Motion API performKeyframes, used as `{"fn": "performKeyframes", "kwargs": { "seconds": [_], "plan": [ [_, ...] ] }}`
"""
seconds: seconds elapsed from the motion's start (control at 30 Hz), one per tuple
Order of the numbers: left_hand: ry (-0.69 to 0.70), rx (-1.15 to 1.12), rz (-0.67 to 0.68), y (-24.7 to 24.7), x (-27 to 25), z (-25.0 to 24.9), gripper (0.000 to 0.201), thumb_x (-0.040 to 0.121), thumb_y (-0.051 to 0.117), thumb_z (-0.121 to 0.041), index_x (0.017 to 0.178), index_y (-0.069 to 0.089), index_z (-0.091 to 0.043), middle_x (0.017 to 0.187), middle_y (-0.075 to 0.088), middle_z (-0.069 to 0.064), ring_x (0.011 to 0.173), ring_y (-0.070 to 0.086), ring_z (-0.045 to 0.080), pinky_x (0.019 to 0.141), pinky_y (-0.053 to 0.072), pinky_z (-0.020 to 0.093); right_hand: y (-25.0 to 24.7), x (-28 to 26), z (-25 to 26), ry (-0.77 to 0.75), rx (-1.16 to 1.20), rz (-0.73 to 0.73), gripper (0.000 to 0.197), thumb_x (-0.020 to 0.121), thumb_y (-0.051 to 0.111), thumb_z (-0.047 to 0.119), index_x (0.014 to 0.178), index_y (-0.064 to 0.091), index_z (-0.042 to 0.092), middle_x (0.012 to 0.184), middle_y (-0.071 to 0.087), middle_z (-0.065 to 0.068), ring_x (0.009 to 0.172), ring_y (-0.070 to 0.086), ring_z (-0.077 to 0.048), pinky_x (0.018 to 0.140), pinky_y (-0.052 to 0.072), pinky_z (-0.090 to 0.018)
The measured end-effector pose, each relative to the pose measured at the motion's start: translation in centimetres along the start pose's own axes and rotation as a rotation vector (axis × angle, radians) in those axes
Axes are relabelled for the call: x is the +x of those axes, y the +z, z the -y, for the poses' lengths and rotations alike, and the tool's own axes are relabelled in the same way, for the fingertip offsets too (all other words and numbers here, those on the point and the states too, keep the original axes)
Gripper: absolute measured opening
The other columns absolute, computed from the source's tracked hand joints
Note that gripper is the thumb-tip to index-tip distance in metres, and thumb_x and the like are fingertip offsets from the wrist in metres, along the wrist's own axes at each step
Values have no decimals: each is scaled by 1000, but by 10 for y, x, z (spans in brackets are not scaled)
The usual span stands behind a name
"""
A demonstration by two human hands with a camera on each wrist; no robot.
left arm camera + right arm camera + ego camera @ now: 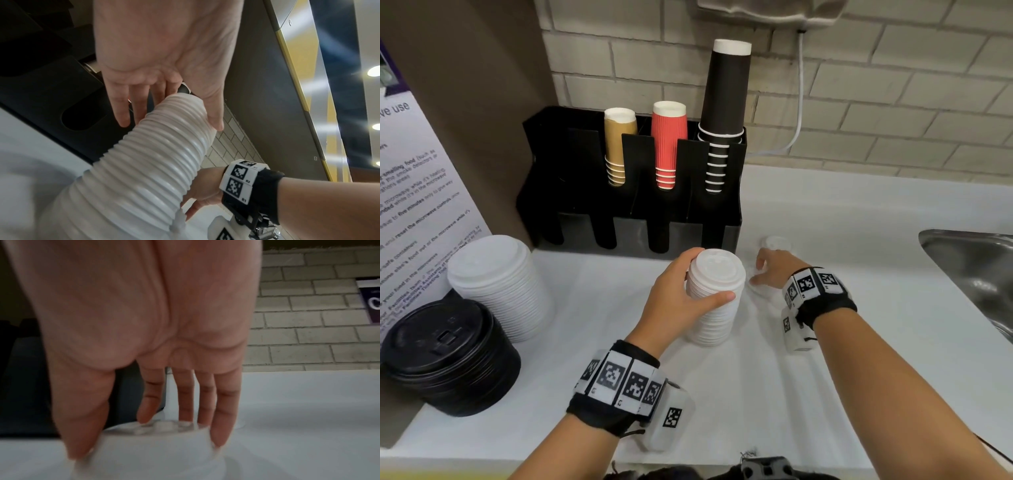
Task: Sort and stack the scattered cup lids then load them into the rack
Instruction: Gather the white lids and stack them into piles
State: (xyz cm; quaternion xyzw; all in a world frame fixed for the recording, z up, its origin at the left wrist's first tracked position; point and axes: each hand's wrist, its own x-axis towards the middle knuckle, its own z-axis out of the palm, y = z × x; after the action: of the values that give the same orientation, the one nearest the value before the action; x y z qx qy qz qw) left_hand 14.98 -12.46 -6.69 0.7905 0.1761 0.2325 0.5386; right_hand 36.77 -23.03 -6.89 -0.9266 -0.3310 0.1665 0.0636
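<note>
My left hand (709, 277) grips a tall stack of small white lids (714, 318) standing on the white counter (825, 377), thumb in front and fingers behind; the left wrist view shows the same hold (170, 125) on the ribbed stack (148, 162). Just right of the stack, my right hand (758, 274) pinches a single white lid (756, 291) lying on the counter. In the right wrist view the thumb and fingers (220, 426) straddle that lid (154, 444). Another loose white lid (776, 244) lies just beyond it. The black rack (585, 192) stands behind, its front slots dark.
A stack of large white lids (496, 284) and a stack of black lids (448, 356) stand at the left. Tan, red and black cup stacks (726, 113) fill the rack's back row. A steel sink (969, 260) lies at the right. A sign (414, 205) leans on the left.
</note>
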Motion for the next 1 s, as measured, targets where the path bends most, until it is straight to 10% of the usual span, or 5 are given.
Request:
{"fn": "performKeyframes", "kwargs": {
  "seconds": [0.33,0.5,1.0],
  "plan": [
    [10,10,-16,2,1,3,77,69,85,-39,135,47,-31,129,53,-18,118,50,2,100,43,23,-27,-61,26,-321,926,-276,17,85,69,31,101,65,32,104,65,11,96,65,-11,76,50,-20],
    [3,7,-10,1,-1,0,103,57,76,-61,146,30,-36,121,46,-31,111,46,-6,82,35,1,-23,-81,44,-491,840,-289,29,79,77,26,106,67,28,108,67,16,98,62,-2,78,53,-18],
    [-14,-36,-18,2,1,4,110,57,80,-54,148,22,-34,115,44,-38,112,47,-1,77,36,0,-27,-89,68,-542,495,-283,45,70,83,28,111,66,29,107,63,16,93,54,8,75,38,-1]
  ]
}}
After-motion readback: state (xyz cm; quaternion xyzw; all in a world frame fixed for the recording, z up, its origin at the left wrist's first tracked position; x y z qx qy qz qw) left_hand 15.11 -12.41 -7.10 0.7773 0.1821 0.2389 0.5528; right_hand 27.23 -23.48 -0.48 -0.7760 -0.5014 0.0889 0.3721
